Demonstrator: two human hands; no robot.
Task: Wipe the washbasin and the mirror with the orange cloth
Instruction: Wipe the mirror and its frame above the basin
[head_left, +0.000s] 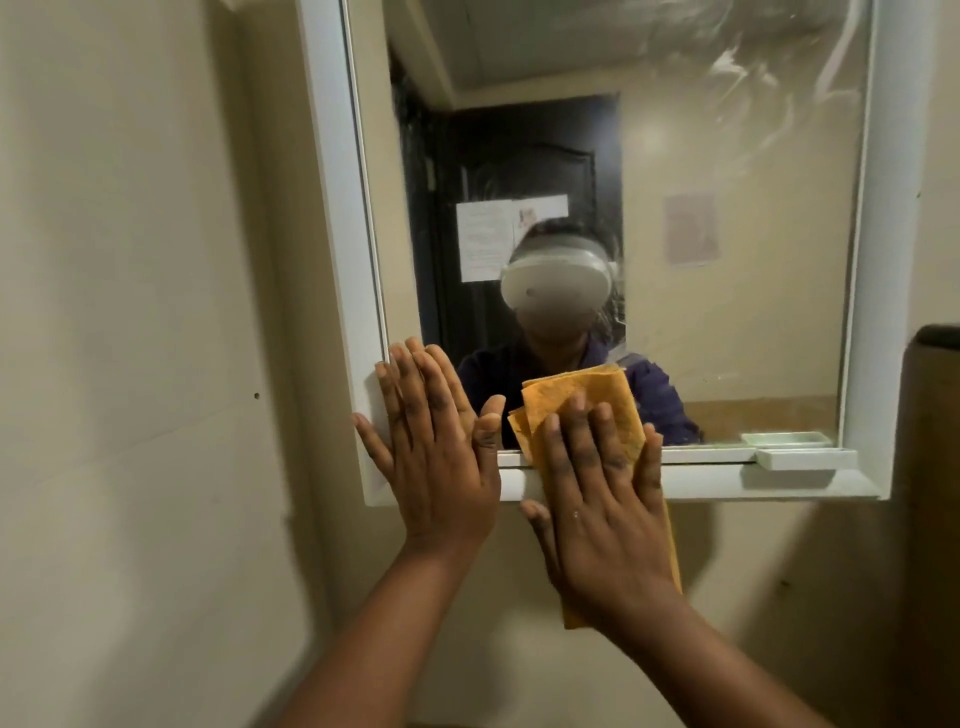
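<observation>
Pressing the folded orange cloth (597, 410) flat-fingered against the white-framed wall mirror (701, 286) at its bottom edge, our right hand (602, 514) leads; uncleaned glass stretches up and rightward. Our left hand (436, 457), fingers straight, braces the frame's lower-left corner.

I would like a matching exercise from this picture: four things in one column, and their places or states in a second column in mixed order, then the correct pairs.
Things:
1. left hand
2. right hand
3. cloth
4. soap dish

Places or states:
A. on the frame's ledge, at the right
B. flat on the mirror's lower left corner, bare
C. orange, pressed against the glass and ledge
D. flat on top of the cloth

Pairs: 1-B, 2-D, 3-C, 4-A
</observation>
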